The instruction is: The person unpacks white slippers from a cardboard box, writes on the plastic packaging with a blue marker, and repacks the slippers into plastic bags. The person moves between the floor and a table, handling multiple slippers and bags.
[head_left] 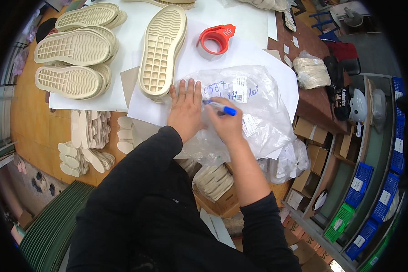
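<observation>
Marker (224, 108), pale-barrelled with a bright blue end, sits pinched in the right grip (226, 123), slanting over the clear plastic bag (267, 102), and its writing tip is tough to pick out beside those curled fingers! The left grip (186, 111) grasps nothing: it lies flat, fingers spread, covering the bag's left side. And look at that bag: thin, crumpled, glossy with creases, blue handwriting across its upper part, white labels showing, their print too small to read. Just off the left fingertips, a cream sole (163, 50) lies tread up, grid and wavy ridges on show, with a red tape dispenser (220, 34) near it. Out left on the bench (36, 122), soles pile up in stacks (70, 47); more get cut off at the top edge. Down below, dark clothing and the right forearm mask part of a carton (229, 206) of soles.
</observation>
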